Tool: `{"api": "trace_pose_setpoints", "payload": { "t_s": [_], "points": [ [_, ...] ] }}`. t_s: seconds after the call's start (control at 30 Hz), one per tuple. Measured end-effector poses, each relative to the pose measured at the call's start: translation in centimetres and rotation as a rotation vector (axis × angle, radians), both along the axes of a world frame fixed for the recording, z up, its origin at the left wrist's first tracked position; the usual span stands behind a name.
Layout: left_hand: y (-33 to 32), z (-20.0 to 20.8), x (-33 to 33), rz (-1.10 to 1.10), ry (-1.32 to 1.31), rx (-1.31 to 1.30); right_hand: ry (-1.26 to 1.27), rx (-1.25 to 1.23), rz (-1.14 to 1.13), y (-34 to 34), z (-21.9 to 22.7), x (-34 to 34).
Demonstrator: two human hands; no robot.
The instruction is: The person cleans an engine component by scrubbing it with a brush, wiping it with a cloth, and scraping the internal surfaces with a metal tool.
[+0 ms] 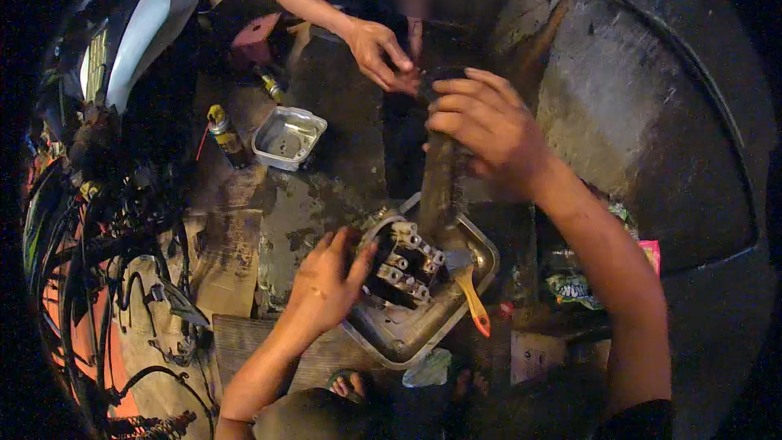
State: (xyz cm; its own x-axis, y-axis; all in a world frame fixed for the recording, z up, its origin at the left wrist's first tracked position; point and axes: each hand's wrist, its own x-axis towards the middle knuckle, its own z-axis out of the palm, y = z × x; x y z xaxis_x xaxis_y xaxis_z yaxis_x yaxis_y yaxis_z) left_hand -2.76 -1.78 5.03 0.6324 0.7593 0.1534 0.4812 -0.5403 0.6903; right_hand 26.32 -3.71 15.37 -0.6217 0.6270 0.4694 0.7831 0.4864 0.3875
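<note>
Engine part [405, 267] | in tray [391, 330], likely to contain mess | hands apart: left hand [327, 281] at its edge, perhaps steadying; right hand [493, 124] raised, fingers curled; can't tell whether either grips

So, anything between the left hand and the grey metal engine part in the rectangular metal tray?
Nothing visible. The left hand is at the left side of the engine part; the yellow-handled paintbrush lies to its right.
</note>
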Motion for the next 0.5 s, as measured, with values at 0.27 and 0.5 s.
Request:
{"api": "trace_pose_setpoints", "payload": {
  "t_s": [0.27,0.5],
  "points": [
    [0.6,0.6,-0.6,-0.003,-0.034,-0.219,0.502,-0.444,-0.641,-11.4,-0.1,-2.1],
    [-0.7,3.6,-2.4,0.203,-0.145,-0.404,0.457,-0.959,-0.654,-16.8,-4.4,-6.2]
  ]
}}
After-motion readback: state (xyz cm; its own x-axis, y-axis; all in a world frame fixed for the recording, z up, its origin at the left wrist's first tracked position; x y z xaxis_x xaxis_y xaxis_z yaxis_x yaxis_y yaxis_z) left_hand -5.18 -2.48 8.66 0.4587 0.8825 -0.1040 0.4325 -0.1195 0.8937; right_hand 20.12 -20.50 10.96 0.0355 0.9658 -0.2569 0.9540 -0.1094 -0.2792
